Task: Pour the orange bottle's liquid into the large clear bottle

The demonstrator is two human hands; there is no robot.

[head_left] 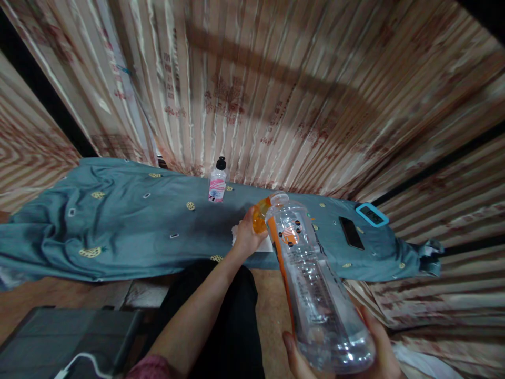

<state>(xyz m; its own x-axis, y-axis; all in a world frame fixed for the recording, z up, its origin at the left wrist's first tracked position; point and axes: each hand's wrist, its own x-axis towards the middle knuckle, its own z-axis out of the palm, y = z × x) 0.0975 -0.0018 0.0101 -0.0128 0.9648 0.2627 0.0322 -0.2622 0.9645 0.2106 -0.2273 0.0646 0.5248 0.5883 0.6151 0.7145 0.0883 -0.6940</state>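
Note:
A large clear plastic bottle [307, 279] with an orange-and-white label leans up and left in front of me, its mouth uncapped. My right hand [374, 347] grips it near the base, thumb on one side and fingers on the other. My left hand [250, 234] is closed around a small translucent orange container [261, 215], right beside the bottle's neck. Whether the two touch, I cannot tell, and the container's exact kind is partly hidden by my fingers. White tissue or paper [265, 244] lies on the cloth behind my left hand.
A teal cloth [130, 226] with pineapple prints covers the narrow table. On it stand a pink-labelled bottle with a black cap [218, 181], a dark phone [351, 233] and a blue-framed digital clock [372, 215]. A grey box [74, 337] with a white cable sits lower left.

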